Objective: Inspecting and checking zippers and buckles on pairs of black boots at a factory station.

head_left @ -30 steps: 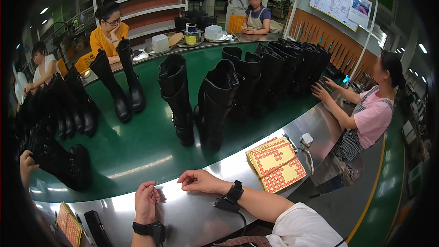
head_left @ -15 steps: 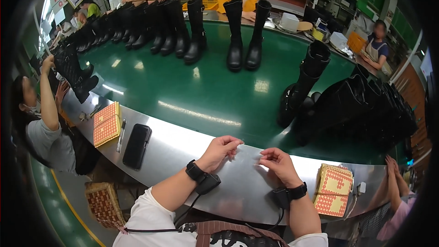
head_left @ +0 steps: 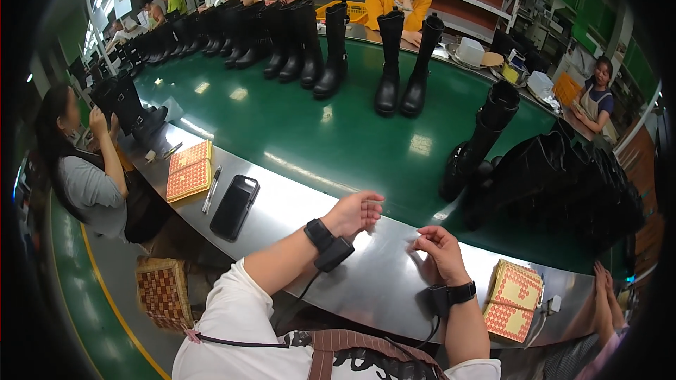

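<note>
My left hand [head_left: 357, 214] hovers over the steel ledge near the edge of the green belt, its fingers loosely bent and nothing visible in them. To its right, my right hand [head_left: 439, 252] pinches thumb and forefinger together above the ledge; anything between those tips is too small to make out. The hands are apart. Nearest my right hand lies a yellow stack of sheets with red round stickers [head_left: 512, 301]. Beyond it, a black boot [head_left: 486, 137] leans on the belt beside a heap of black boots [head_left: 563, 183].
Left on the steel ledge [head_left: 303, 229] are a black phone [head_left: 234, 208], a pen [head_left: 211, 190] and another sticker stack [head_left: 190, 172]. Two upright boots [head_left: 401, 91] stand mid-belt, with a row of boots [head_left: 282, 46] behind. Co-workers sit around; one [head_left: 91, 176] is at left.
My left hand has loosened its pinch and moved away from my right hand. The view has shifted a little. At the left, the co-worker's raised arm has come down and the boots there stand more upright.
</note>
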Available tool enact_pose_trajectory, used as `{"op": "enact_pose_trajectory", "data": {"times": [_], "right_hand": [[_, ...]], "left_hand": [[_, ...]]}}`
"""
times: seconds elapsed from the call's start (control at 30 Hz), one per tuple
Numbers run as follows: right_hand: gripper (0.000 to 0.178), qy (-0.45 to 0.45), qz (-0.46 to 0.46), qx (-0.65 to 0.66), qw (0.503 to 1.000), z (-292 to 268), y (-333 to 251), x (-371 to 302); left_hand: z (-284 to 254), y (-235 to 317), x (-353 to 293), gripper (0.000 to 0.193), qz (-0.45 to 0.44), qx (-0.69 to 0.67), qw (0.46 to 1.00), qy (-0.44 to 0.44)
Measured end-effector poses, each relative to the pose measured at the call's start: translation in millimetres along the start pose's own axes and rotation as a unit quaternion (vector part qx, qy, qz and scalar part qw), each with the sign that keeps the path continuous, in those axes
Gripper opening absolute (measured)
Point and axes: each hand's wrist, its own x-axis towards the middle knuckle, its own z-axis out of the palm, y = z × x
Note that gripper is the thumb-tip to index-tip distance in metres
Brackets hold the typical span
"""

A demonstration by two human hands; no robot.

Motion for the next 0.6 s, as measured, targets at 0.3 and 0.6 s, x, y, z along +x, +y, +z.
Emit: {"op": "enact_pose_trajectory", "data": {"times": [0.3, 0.6], "right_hand": [[0.021, 0.004, 0.005, -0.007, 1.0, -1.9, 0.4, 2.8], [0.017, 0.039, 0.047, 0.007, 0.998, -3.7, -7.9, -1.2]], "left_hand": [[-82.2, 212.6, 77.7, 0.065, 0.264, -0.086, 0.935, 0.22], [-146.2, 215.0, 201.7, 0.102, 0.25, -0.105, 0.918, 0.289]]}}
